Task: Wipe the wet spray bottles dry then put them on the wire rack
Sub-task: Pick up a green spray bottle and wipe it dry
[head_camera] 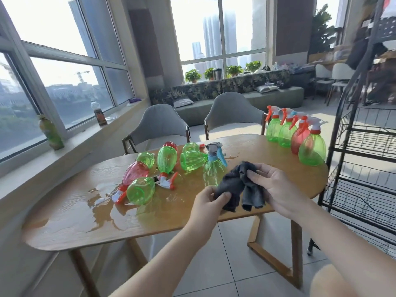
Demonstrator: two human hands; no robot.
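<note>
While both hands hold a dark grey cloth (pixel 241 187) above the near edge of the oval wooden table (pixel 278 166), the left hand (pixel 209 202) pinches its lower left corner and the right hand (pixel 272 185) has fingers curled round its upper right folds. Just beyond the cloth stands an upright green bottle with a blue collar and grey trigger (pixel 213 166). To its left a heap of green and red spray bottles (pixel 154 168) lies on its sides, with water pooled (pixel 102 202) on the table's near left part. At the far right edge four upright bottles (pixel 297 136) stand close together. Right of the table, just beside its rounded end, rises the black wire rack (pixel 364 146). Two grey chairs (pixel 192 123) stand at the far side. Two drink bottles (pixel 51 133) stand on the left windowsill; their labels cannot be read.
</note>
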